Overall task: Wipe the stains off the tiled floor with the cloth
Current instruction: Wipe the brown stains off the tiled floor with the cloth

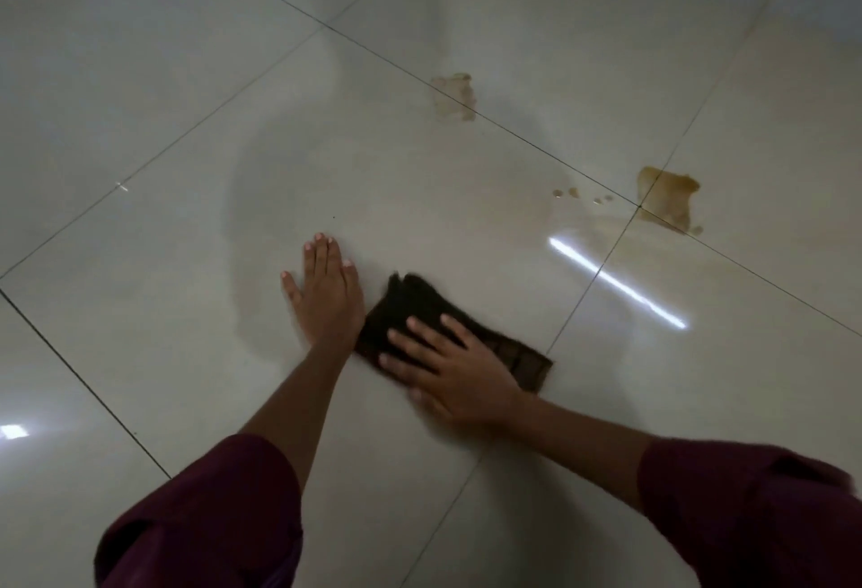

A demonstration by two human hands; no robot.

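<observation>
While the right hand (459, 370) presses the dark cloth (420, 312) flat, wiping is under way on the tiled floor (163, 88).

Right fingers spread straight on cloth, not clamped; left hand (326, 291) flat on tile beside it, fingers apart. Pale stain (453, 97) at 12 o'clock, darker stain (668, 198) and droplets (571, 192) at 2 o'clock, both untouched. Next move likely: slide cloth out to them.

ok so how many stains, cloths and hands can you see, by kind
big brown stains: 2, a pale one and a darker one
small brown drops: 4
dark cloth: 1
hands: 2, left hand, right hand
total: 9
</observation>
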